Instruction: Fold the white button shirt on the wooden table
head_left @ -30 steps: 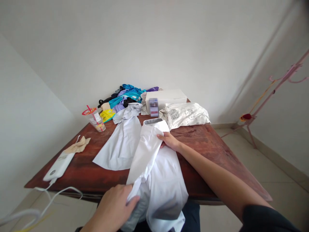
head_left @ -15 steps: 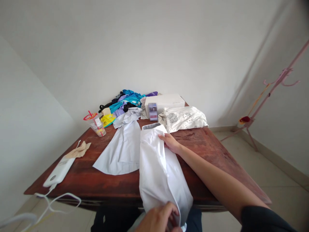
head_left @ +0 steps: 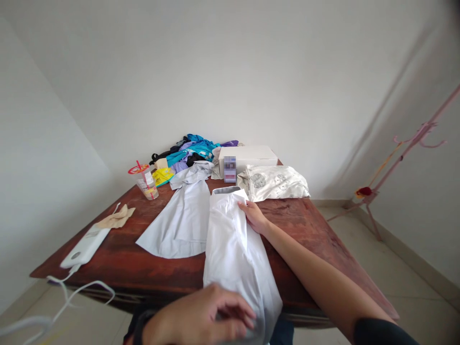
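A white shirt (head_left: pixel 224 249) lies lengthwise over the table's front edge, its grey-lined collar (head_left: pixel 230 190) at the far end. My right hand (head_left: pixel 254 216) grips the shirt's right side just below the collar, thumb on top, the other fingers partly hidden under the cloth. Over the near end of the shirt is my left hand (head_left: pixel 201 314), fingers loosely curved and apart from the thumb, nothing held in them. Whether it touches the cloth is hard to see. Left of the shirt, a pale grey garment (head_left: pixel 179 225) is spread on the wood.
On the wooden table (head_left: pixel 294 249) stand a plastic cup with a straw (head_left: pixel 145 181), a white power bank (head_left: pixel 85 247) with a cable, and a white box (head_left: pixel 251 154). A clothes pile (head_left: pixel 196 148) and folded patterned cloth (head_left: pixel 276 183) lie behind. A pink coat stand (head_left: pixel 406 153) is right.
My left hand has let go of the shirt's near edge and moved up and left over it. My right hand keeps its hold near the collar. The view has shifted slightly.
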